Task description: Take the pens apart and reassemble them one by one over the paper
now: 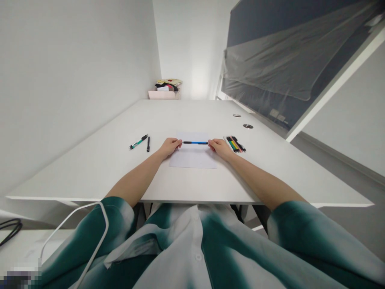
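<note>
Shirt [183, 249] foremost, a blue pen [195, 143] runs crosswise, black grip [187, 142] leftward.

We've got a blue pen [199, 143] with black on its left end, above a white sheet of paper [193, 158] on a desk [192, 184] that's white too. Left of that we spot a green-and-black pen [138, 142] and a mostly black pen [148, 144]. The bunch of pens [234, 145] on the right is the colourful bit: white, green, yellow, pinkish and black. Our shirt [171, 241] is blotchy teal green and white, kinda tie-dye. Far end, we see a pale pink box [161, 94] with yellow, black, white and red stuff [169, 83]. Far right, the panel [255, 28] is dark greyish navy. Near left, one white cable [106, 224], some black cable [12, 230].
</note>
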### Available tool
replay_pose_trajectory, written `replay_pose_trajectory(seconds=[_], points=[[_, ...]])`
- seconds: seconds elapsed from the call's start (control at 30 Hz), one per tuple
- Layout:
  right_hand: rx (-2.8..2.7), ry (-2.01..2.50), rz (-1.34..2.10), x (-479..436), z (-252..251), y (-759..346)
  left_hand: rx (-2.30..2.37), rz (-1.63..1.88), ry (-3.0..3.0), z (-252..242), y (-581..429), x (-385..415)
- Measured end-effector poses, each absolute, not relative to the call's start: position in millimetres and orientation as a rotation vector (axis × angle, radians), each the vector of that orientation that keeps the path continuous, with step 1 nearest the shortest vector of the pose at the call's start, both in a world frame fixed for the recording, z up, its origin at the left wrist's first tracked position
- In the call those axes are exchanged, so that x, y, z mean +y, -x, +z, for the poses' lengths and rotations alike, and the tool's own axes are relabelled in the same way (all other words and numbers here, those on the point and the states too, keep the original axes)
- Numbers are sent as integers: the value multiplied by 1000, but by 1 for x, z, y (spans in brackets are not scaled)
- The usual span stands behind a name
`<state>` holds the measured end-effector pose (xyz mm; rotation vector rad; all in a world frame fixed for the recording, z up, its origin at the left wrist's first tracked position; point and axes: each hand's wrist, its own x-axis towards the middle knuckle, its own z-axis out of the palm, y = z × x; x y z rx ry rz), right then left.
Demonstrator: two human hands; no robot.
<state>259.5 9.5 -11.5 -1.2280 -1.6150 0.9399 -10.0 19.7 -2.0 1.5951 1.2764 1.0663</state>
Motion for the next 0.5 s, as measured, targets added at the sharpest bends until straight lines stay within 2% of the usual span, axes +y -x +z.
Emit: replay_pose_trajectory(seconds=[0.5], points=[[-1395, 1078, 1215, 11, -14, -257, 1244, 1142, -1616, -9, 13, 26]])
